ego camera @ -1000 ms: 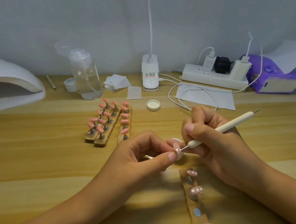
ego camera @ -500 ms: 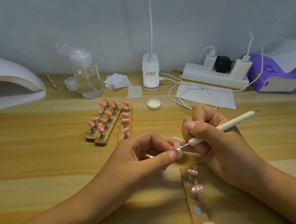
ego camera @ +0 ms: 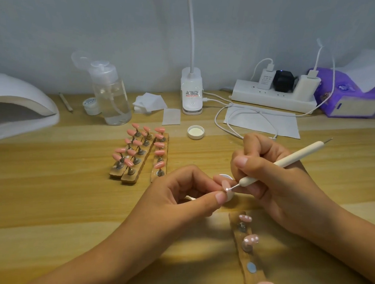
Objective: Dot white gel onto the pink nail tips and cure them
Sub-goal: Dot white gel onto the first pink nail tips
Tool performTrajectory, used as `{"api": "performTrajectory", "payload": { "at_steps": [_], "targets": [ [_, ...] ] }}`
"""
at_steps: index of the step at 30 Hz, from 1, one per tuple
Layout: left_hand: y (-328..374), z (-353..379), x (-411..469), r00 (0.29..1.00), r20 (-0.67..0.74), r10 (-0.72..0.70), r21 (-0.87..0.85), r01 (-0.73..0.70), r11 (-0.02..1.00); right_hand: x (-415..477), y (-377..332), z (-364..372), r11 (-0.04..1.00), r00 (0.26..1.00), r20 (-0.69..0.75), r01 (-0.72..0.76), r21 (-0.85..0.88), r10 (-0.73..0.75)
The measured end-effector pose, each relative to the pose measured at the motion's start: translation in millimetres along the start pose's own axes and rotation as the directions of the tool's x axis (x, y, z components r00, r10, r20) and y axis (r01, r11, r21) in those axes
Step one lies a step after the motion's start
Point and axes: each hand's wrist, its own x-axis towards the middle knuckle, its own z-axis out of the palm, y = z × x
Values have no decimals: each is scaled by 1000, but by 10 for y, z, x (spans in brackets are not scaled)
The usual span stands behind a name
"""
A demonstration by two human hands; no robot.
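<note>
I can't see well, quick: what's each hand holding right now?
Left hand: pinches a pink nail tip.
Right hand: grips the dotting pen.

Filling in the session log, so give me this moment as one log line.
step: dotting | left hand: pinches pink nail tip | right hand: holds dotting tool, ball end at tip | holder strip: two dotted tips

Bare bench (ego camera: 56,199) is lying open at the near left, in front of the curing lamp (ego camera: 18,99) and the three nail stands (ego camera: 136,160). A fourth stand (ego camera: 253,277) is lying slantwise across the near right, blocking that side.
</note>
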Motion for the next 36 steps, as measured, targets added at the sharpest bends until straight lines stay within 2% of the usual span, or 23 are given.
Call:
{"api": "performTrajectory", "payload": {
  "at_steps": [36],
  "targets": [
    [14, 15, 1, 1000, 1, 5, 18, -5, 1000, 7, 12, -36, 999, 1000, 4, -4, -42, 4]
  ]
}}
